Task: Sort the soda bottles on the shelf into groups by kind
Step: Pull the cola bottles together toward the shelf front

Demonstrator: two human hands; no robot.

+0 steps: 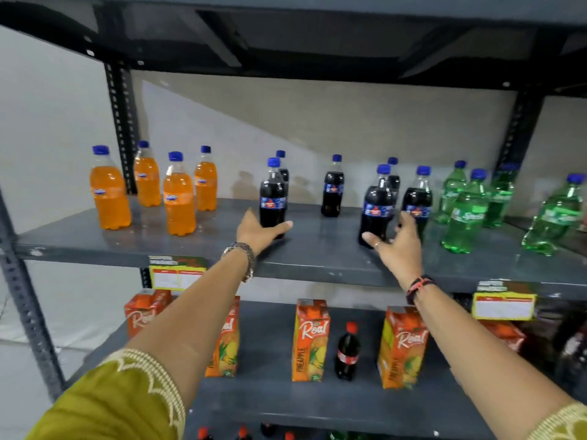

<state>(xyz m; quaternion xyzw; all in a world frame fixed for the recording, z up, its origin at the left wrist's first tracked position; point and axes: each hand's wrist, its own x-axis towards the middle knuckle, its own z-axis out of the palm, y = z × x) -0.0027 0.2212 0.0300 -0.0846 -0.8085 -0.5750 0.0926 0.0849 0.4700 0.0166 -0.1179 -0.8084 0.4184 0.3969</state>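
On the grey shelf, several orange soda bottles stand at the left. Several dark cola bottles sit in the middle and several green soda bottles at the right; all have blue caps. My left hand wraps the base of the leftmost front cola bottle, thumb across its front. My right hand cups the base of another front cola bottle, thumb on its left and fingers between it and the neighbouring cola bottle. A lone cola bottle stands between my hands, further back.
The shelf below holds orange juice cartons and a small red-capped cola bottle. Yellow price tags hang on the shelf's front edge. Perforated steel uprights stand at the back corners, and another shelf sits overhead.
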